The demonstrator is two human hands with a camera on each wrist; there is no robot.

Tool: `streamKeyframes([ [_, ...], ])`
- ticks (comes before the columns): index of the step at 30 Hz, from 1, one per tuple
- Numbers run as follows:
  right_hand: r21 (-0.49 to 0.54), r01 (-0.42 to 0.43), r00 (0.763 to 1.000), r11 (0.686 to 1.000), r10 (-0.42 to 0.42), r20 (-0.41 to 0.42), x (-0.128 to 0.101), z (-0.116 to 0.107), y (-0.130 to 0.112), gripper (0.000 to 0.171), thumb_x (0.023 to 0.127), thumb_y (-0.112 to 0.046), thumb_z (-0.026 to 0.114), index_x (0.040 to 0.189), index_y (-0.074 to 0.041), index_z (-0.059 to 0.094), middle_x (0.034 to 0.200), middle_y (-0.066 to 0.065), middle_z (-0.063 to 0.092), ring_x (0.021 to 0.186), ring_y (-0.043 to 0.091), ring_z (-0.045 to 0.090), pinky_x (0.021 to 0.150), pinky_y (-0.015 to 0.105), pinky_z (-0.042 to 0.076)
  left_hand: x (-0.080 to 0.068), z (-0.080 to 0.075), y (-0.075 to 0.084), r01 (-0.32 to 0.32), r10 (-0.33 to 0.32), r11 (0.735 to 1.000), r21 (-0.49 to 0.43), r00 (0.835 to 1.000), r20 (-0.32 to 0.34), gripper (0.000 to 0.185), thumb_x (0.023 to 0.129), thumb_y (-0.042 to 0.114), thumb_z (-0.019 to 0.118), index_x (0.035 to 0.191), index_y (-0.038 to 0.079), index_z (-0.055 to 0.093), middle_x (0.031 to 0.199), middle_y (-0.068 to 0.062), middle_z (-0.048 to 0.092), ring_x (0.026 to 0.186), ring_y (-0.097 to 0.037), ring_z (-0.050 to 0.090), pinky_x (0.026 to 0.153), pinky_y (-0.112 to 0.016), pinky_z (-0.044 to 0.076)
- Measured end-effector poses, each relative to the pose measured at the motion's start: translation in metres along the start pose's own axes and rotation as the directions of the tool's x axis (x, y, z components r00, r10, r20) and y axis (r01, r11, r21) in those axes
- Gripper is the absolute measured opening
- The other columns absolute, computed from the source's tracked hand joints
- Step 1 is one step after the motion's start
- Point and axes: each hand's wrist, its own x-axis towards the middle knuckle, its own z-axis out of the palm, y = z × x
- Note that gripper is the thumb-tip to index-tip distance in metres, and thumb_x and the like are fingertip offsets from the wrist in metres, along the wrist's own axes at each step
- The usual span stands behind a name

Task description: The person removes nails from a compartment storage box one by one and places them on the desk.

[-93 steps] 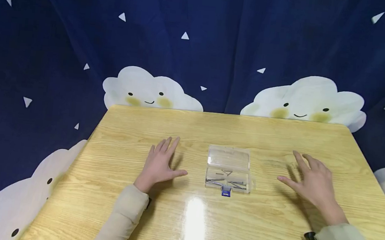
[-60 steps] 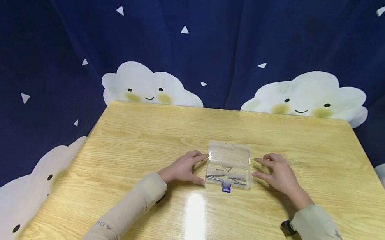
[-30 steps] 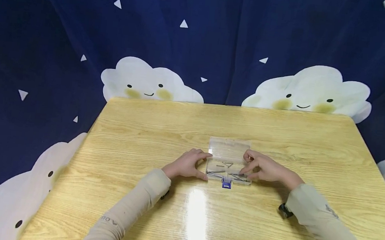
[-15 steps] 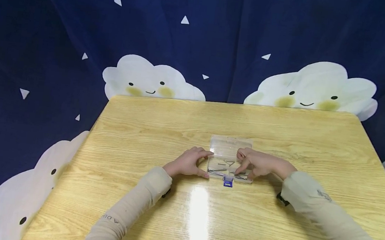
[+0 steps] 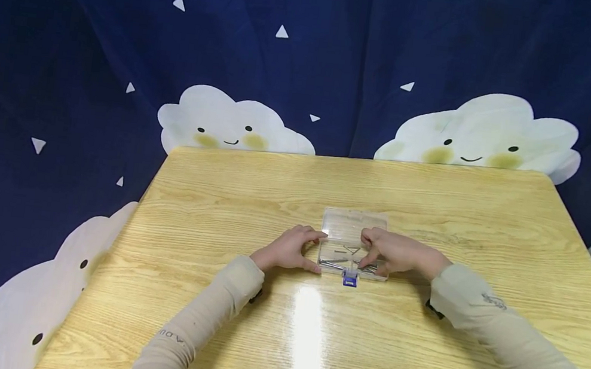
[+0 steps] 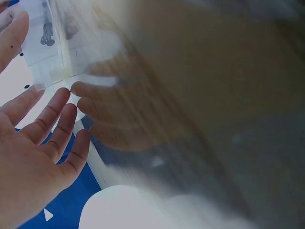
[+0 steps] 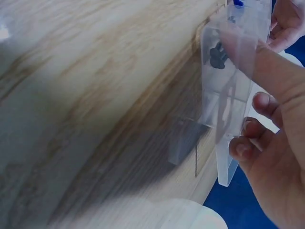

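Note:
A small clear plastic box (image 5: pixel 347 227) with a blue latch (image 5: pixel 350 279) lies at the middle of the wooden table (image 5: pixel 273 188). Several thin metal pins (image 5: pixel 347 250) lie inside it. My left hand (image 5: pixel 293 250) rests at the box's left end, index finger and thumb touching its side, fingers fairly straight. My right hand (image 5: pixel 393 256) grips the box's right part with curled fingers. In the right wrist view the thumb (image 7: pixel 267 62) lies on the clear box (image 7: pixel 228 95) and the other fingers (image 7: pixel 252 129) curl at its edge. The left wrist view shows my left hand (image 6: pixel 28 152) beside the box (image 6: pixel 47 38).
A dark blue curtain (image 5: pixel 310 42) printed with white clouds hangs behind and around the table. A black wrist strap (image 5: pixel 431 308) shows under the right sleeve. Bare tabletop lies on all sides of the box.
Both hands came in from flat on the table to the box. Over the last second the right hand slid further over the box toward the latch; the left hand stayed put.

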Motion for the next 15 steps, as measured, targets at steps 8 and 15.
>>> streamKeyframes([
  [8, -0.089, 0.144, 0.983, 0.986, -0.153, -0.104, -0.003, 0.006, 0.011, 0.034, 0.061, -0.029, 0.080, 0.093, -0.017, 0.074, 0.078, -0.006, 0.028, 0.073, 0.009, 0.026, 0.062, 0.023, 0.028, 0.000, 0.001, -0.001, 0.004, -0.004, 1.000, -0.014, 1.000, 0.003, 0.076, 0.072, 0.041, 0.075, 0.135, 0.011, 0.043, 0.112, -0.005, 0.055, 0.104, -0.020, 0.047, 0.091, -0.036, 0.037],
  [15, -0.097, 0.165, 0.973, 0.982, -0.178, -0.144, -0.005, 0.008, 0.013, 0.033, 0.063, -0.031, 0.078, 0.092, -0.015, 0.074, 0.080, -0.007, 0.036, 0.074, 0.008, 0.029, 0.062, 0.022, 0.031, 0.000, 0.001, 0.000, -0.005, 0.005, 1.000, -0.008, 1.000, -0.012, 0.077, 0.071, 0.040, 0.076, 0.134, 0.009, 0.045, 0.111, -0.005, 0.055, 0.103, -0.020, 0.048, 0.091, -0.035, 0.037],
])
